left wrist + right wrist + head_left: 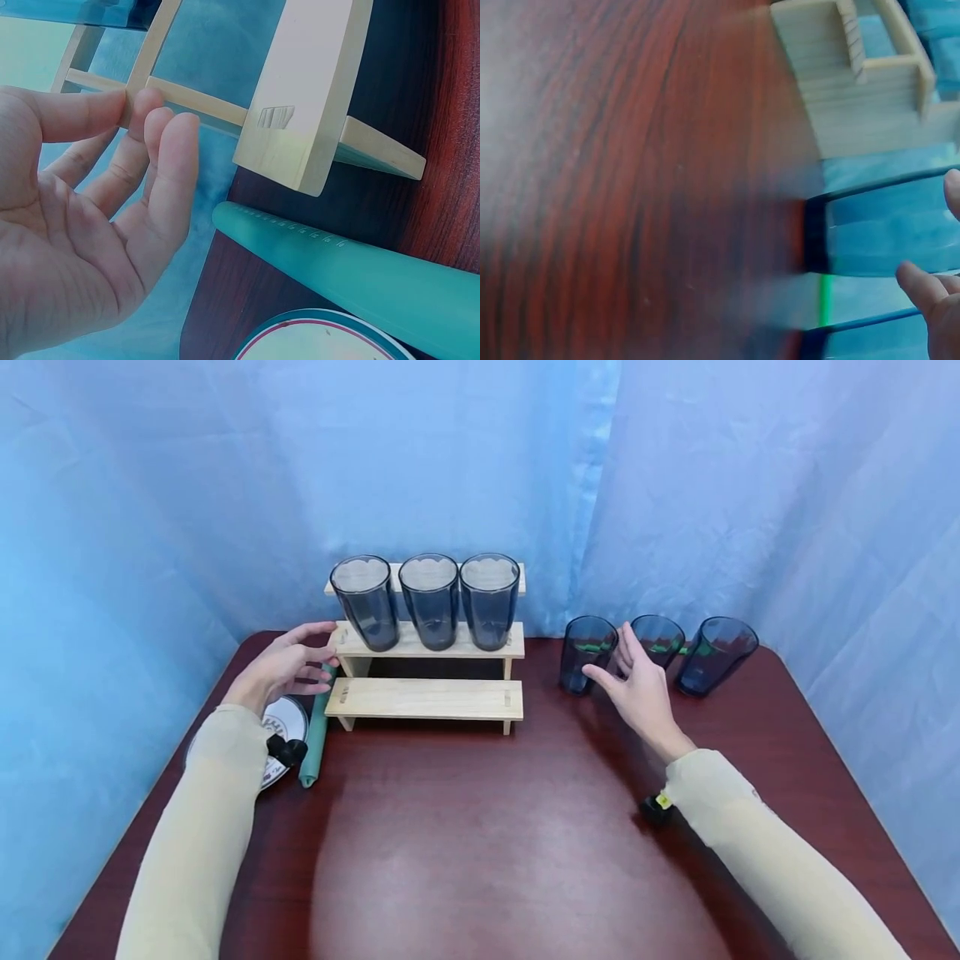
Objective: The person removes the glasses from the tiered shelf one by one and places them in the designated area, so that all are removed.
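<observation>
My left hand (281, 664) pinches the left end of a stepped wooden rack (423, 699) at its middle shelf; in the left wrist view, thumb and fingertips meet at the wood. Three dark tinted drinking glasses (489, 602) stand upright in a row on that middle shelf. To the right, my right hand (641, 689) is beside the nearest of three more glasses (581, 652), thumb in front and fingers along its right side, fairly straight. In the right wrist view, the thumb and a finger flank this glass (877, 225); whether they press on it I cannot tell.
A green roll (318, 727) and a round printed white item (288, 722) lie left of the rack, partly under my left arm. Two further glasses (712, 660) stand right of my right hand, with something green behind them. Blue curtains (450, 460) hang around the dark red table (450, 843).
</observation>
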A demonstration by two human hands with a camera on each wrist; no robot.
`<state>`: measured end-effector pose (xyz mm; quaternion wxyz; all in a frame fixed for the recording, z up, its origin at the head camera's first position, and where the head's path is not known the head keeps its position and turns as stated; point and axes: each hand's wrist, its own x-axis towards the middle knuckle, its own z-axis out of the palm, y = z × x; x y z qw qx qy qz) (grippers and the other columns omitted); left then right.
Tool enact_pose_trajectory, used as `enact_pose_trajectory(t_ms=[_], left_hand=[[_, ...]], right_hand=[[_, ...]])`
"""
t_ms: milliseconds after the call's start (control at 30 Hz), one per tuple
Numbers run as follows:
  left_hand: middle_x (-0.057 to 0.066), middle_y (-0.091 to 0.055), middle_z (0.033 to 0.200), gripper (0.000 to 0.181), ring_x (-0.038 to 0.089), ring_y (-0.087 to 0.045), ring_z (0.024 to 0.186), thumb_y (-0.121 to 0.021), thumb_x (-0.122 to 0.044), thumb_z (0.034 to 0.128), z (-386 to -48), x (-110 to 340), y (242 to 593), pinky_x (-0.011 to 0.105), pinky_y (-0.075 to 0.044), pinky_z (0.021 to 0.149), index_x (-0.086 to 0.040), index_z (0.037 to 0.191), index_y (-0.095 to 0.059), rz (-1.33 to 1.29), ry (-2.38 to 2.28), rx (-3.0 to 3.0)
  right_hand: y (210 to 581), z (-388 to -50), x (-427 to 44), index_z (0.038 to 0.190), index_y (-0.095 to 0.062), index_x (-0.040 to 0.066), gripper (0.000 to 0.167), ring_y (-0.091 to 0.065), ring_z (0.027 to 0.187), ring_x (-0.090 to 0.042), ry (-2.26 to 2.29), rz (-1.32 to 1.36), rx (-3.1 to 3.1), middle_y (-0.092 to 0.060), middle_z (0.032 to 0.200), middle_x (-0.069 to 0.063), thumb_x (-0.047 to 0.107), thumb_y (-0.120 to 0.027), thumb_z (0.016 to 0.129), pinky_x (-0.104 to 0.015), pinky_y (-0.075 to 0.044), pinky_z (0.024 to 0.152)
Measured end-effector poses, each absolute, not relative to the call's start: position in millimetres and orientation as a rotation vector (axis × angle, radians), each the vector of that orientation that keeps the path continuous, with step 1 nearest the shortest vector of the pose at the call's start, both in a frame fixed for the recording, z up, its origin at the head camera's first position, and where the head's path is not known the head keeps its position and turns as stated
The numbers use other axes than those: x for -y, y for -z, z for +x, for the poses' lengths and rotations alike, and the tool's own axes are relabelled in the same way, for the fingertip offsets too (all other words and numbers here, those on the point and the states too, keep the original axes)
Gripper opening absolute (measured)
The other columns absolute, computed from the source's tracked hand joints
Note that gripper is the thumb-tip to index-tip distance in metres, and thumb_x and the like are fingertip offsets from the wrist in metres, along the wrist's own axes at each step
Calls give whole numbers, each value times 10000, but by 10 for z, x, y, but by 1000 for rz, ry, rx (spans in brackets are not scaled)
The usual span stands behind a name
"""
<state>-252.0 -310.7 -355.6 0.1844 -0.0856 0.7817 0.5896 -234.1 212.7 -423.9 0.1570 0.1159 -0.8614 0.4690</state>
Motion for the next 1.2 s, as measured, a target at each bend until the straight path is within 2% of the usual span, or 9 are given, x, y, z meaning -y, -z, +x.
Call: enact_pose_trajectory(t_ms=[100,267,333,433,533,733,933,1033,1200], left_hand=[[77,-638,1144,643,216,-654,799,-572,-249,1054,-2529,3099,3569,402,-595,804,-314,1617,-267,-245,-1654,-2205],[61,-650,1112,643,207,-657,794,-574,-251,1054,-2518,3102,3555,385,-595,787,-311,1617,-268,-248,-1653,-2210],[61,-654,1109,642,199,-658,787,-576,-254,1054,-2515,3103,3550,377,-595,781,-310,1616,-271,-247,-1654,-2208],[55,-659,1097,642,193,-657,780,-578,-256,1053,-2519,3105,3559,372,-596,775,-313,1615,-273,-253,-1657,-2205],[39,-665,1071,647,192,-657,778,-583,-258,1050,-2524,3105,3565,369,-597,769,-314,1615,-271,-253,-1660,-2200],[56,-666,1093,652,192,-657,768,-582,-249,1050,-2523,3102,3562,381,-599,774,-311,1618,-267,-253,-1659,-2196],[87,-654,1133,648,191,-652,765,-584,-248,1049,-2509,3097,3573,391,-600,785,-309,1615,-275,-256,-1678,-2181],[94,-647,1142,648,189,-649,765,-586,-255,1048,-2510,3091,3582,388,-601,781,-306,1614,-275,-253,-1683,-2178],[96,-640,1154,654,195,-647,774,-589,-266,1046,-2507,3098,3586,388,-602,779,-308,1615,-271,-253,-1679,-2182]], right_hand=[[4142,-2258,-2128,1615,-205,273,911,-391,1435,-208,-1300,393,2431,-269,1630,46,301,-784,912,-367,-440,1060],[3925,-2163,-2040,1601,-279,300,883,-420,1426,-219,-1230,518,2341,-304,1618,118,212,-807,898,-370,-422,1085],[3820,-2137,-1982,1597,-312,260,865,-463,1397,-234,-1273,550,2306,-377,1591,75,145,-805,896,-386,-439,1071],[3613,-2079,-1867,1593,-326,145,835,-506,1363,-244,-1350,586,2265,-486,1527,-60,41,-779,898,-412,-455,1056],[3370,-2002,-1726,1587,-323,69,794,-523,1342,-306,-1429,590,2244,-544,1459,-174,2,-744,917,-480,-441,1066],[3157,-2017,-1484,1604,-294,99,789,-412,1414,-336,-1539,573,2312,-433,1542,-151,128,-737,952,-540,-370,1123],[3335,-2290,-1275,1635,-188,195,947,-350,1457,-266,-1624,589,2374,-315,1606,-67,177,-795,908,-505,-358,1142],[3431,-2390,-1187,1634,-168,272,991,-352,1458,-222,-1642,600,2387,-308,1607,-29,242,-819,888,-480,-371,1137],[3511,-2477,-1047,1631,-165,307,1012,-373,1442,-204,-1657,628,2396,-324,1592,-14,332,-831,870,-457,-393,1124]])
